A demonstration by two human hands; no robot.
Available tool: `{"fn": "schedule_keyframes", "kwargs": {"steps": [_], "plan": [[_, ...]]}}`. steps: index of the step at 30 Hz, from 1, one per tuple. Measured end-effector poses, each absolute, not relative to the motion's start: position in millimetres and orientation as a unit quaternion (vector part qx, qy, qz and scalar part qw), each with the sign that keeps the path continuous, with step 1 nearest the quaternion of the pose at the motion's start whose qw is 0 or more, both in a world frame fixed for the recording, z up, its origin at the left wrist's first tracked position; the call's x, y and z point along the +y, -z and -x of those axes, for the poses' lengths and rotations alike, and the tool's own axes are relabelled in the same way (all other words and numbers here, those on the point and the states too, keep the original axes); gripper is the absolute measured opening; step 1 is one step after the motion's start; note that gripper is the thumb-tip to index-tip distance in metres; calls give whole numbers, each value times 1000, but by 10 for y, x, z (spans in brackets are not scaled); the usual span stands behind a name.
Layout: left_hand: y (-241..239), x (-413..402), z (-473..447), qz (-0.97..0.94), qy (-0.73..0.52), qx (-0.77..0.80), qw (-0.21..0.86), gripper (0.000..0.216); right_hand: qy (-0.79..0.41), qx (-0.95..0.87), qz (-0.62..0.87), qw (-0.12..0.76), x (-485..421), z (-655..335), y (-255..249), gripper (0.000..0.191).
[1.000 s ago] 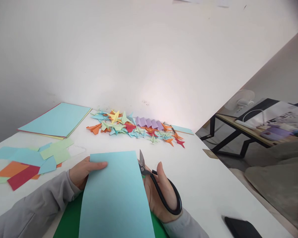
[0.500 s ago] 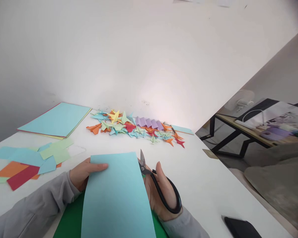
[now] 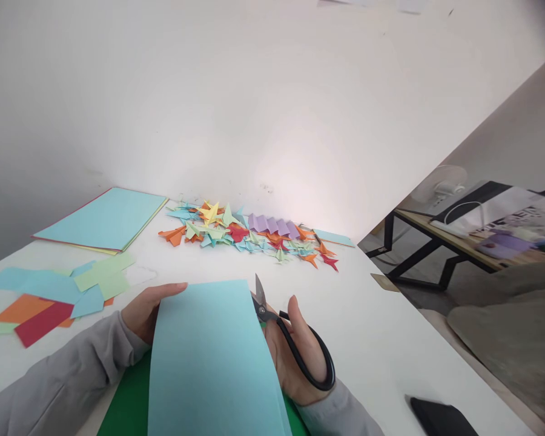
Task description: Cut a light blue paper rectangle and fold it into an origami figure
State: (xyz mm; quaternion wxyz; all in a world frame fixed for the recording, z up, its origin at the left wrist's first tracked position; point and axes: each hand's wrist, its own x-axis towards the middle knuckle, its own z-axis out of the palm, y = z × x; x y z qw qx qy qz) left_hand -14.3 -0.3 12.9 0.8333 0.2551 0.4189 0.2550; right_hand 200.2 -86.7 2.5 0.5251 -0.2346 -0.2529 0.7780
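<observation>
A sheet of light blue paper (image 3: 211,357) stands tilted toward me, its lower end past the bottom of the view. My left hand (image 3: 145,309) grips its upper left edge, with the thumb along the top corner and the other fingers hidden behind. At the right edge, my right hand (image 3: 295,357) has black-handled scissors (image 3: 272,315) hooked around its thumb, blades apart and pointing up. Its fingers are partly hidden behind the paper. Under the paper lies a green sheet (image 3: 129,393) on the white table (image 3: 354,339).
Cut paper pieces (image 3: 45,303) lie at the left, below a stack of coloured sheets (image 3: 106,218). Many small folded paper shapes (image 3: 236,233) line the wall. A black phone-like object (image 3: 440,416) rests near the front right edge. Beyond stands a low table (image 3: 445,239) with bags.
My left thumb has slid up and left to the paper's top corner. The paper has shifted slightly left at its top, and its lower right edges show slightly apart.
</observation>
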Motion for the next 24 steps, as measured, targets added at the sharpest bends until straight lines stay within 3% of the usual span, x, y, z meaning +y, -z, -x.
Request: {"fn": "schedule_keyframes", "kwargs": {"steps": [15,24], "plan": [[-63,-7,64,-328,-285,386,814,22,-730,-268,283,561,-896,-1952,-30,65],[-24,-21,84,-352,-271,362,819,34,-689,-291,316,583,-913,-1911,-59,66]]}}
